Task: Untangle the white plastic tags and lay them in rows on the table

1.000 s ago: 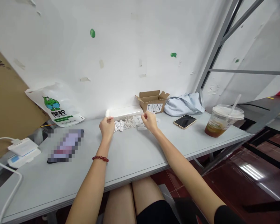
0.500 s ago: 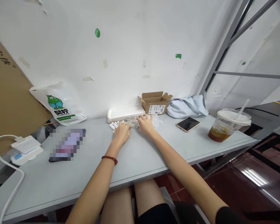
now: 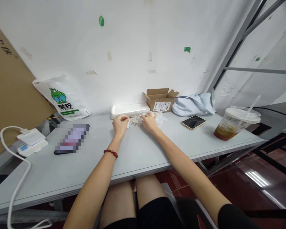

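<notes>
My left hand (image 3: 120,126), with a red bead bracelet (image 3: 111,153) at the wrist, is closed with thumb and fingertips together at the left end of a tangle of thin off-white strands (image 3: 134,120). What sits in that pinch is too small to make out. At the tangle's right end my right hand (image 3: 149,122) rests palm down, its fingers curled onto the pile; what they grip is hidden. Crumpled translucent plastic (image 3: 161,118) spreads just beyond the right hand. Behind both hands lies a stack of white shallow trays (image 3: 130,109).
An open cardboard box (image 3: 160,101) and a pale blue cloth bag (image 3: 193,105) stand along the wall. To the right are a phone (image 3: 193,122) and a lidded drink cup (image 3: 235,124). Leftward are a blurred phone (image 3: 72,140), white plastic bag (image 3: 64,101) and cabled white charger (image 3: 32,141).
My left hand has shifted slightly left and turned, fingertips now pinched; it covers the spot where small white round pieces showed. My right hand stays at the pile. The camera view has tilted a little.
</notes>
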`<action>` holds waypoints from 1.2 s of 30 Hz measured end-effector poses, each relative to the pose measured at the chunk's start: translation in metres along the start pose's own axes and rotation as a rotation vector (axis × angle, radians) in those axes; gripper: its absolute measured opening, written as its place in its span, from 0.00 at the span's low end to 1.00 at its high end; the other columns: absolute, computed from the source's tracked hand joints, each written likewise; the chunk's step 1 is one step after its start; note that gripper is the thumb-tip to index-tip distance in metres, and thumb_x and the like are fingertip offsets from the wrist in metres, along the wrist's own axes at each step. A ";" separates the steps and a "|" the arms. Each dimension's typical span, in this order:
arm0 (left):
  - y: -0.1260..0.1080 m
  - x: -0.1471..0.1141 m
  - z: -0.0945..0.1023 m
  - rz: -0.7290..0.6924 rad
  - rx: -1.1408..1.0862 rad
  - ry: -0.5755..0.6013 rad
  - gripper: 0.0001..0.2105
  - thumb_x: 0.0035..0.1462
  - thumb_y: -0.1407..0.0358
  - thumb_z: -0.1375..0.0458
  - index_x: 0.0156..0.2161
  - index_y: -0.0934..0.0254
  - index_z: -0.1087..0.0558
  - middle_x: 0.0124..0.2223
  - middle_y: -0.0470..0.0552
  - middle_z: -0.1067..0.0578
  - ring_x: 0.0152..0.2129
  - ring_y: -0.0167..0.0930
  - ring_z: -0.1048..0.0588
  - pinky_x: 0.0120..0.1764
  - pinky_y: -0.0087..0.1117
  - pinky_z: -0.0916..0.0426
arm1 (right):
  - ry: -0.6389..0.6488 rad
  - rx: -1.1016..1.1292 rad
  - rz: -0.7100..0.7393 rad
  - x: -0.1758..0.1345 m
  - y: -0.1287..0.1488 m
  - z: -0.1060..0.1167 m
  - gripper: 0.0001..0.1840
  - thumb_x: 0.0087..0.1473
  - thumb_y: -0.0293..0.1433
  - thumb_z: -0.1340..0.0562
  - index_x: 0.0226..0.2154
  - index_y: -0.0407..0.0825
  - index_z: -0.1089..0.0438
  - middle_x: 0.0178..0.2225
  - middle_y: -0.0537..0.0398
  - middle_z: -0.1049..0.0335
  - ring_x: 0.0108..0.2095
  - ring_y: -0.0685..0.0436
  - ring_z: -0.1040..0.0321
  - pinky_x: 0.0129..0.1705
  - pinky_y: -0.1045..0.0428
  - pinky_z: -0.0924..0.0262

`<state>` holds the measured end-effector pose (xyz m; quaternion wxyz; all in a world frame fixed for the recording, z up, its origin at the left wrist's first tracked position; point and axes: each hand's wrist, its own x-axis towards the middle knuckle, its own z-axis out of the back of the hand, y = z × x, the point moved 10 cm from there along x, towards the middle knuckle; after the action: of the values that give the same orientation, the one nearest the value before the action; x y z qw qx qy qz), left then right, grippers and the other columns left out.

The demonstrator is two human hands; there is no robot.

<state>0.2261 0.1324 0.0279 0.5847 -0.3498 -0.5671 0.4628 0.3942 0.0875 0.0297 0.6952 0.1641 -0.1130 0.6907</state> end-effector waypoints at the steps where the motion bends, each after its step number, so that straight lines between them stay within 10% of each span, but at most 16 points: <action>1: 0.004 0.000 0.001 0.029 -0.058 -0.012 0.01 0.41 0.71 0.40 0.24 0.64 0.27 0.26 0.48 0.24 0.25 0.30 0.26 0.32 0.30 0.32 | -0.007 0.006 -0.010 0.000 -0.001 0.001 0.18 0.56 0.23 0.49 0.48 0.47 0.32 0.45 0.41 0.29 0.52 0.34 0.46 0.57 0.30 0.64; 12: 0.007 -0.007 -0.002 0.166 -0.306 -0.032 0.08 0.38 0.72 0.37 0.24 0.65 0.32 0.23 0.46 0.26 0.22 0.26 0.27 0.29 0.27 0.31 | -0.340 0.540 -0.277 -0.009 -0.035 0.036 0.12 0.53 0.28 0.43 0.43 0.45 0.36 0.42 0.44 0.28 0.48 0.38 0.37 0.52 0.40 0.48; 17: 0.009 -0.009 -0.005 0.305 -0.520 -0.012 0.07 0.43 0.73 0.40 0.30 0.67 0.32 0.25 0.47 0.25 0.23 0.25 0.25 0.35 0.30 0.29 | -0.299 0.893 -0.190 -0.007 -0.027 0.032 0.11 0.47 0.29 0.39 0.37 0.48 0.37 0.39 0.50 0.28 0.41 0.44 0.32 0.44 0.48 0.40; 36: -0.005 -0.009 -0.018 0.225 -0.608 0.159 0.13 0.32 0.67 0.30 0.28 0.67 0.25 0.27 0.45 0.27 0.25 0.23 0.29 0.37 0.30 0.29 | -0.254 0.809 0.015 -0.011 0.006 0.034 0.08 0.46 0.25 0.40 0.33 0.48 0.35 0.37 0.52 0.27 0.39 0.45 0.31 0.45 0.48 0.38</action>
<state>0.2457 0.1244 0.0273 0.4411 -0.6037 -0.5898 0.3052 0.3904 0.0646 0.0569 0.5505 0.5065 0.0814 0.6586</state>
